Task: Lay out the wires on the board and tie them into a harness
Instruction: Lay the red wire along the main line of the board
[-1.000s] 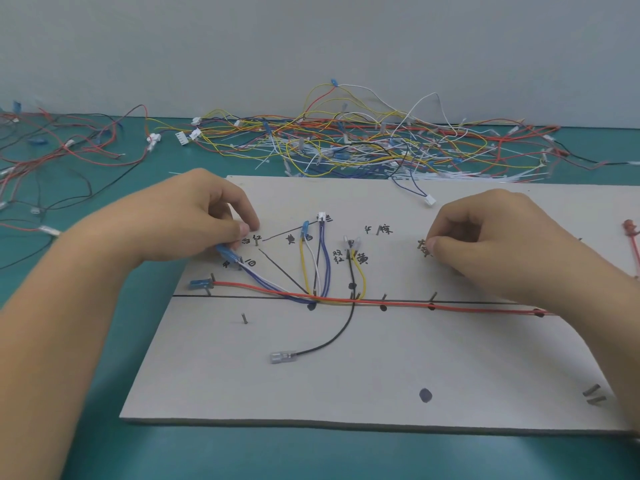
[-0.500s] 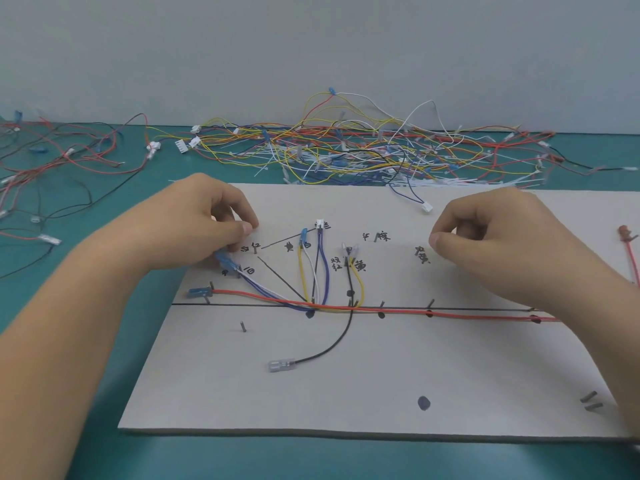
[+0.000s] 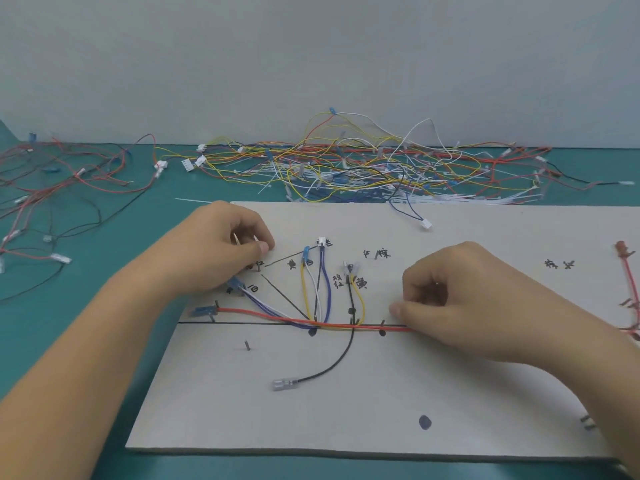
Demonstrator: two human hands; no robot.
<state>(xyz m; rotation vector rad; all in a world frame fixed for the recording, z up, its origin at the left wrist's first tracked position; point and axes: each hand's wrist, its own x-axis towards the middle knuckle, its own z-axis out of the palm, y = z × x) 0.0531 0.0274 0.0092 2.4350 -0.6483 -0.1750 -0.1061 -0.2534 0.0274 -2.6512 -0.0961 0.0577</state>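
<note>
Left hand (image 3: pixel 225 251) pinches a thin white strand (image 3: pixel 237 239) at the board's (image 3: pixel 346 410) upper left; right hand (image 3: pixel 467 299), curled mid-frame over the red wire (image 3: pixel 263 313) (grip unclear), should draw it taut along the black line (image 3: pixel 242 322).

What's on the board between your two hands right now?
Head view: yellow wire, white wire, blue wires and black wire branching up from the red wire, among handwritten labels.

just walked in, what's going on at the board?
A person is laying out a wire harness on the grey board. The left hand pinches a small white piece above the blue connector; the right hand sits curled over the red wire running along the black line. Yellow, white, blue and black branches are already placed; none looks tied.
</note>
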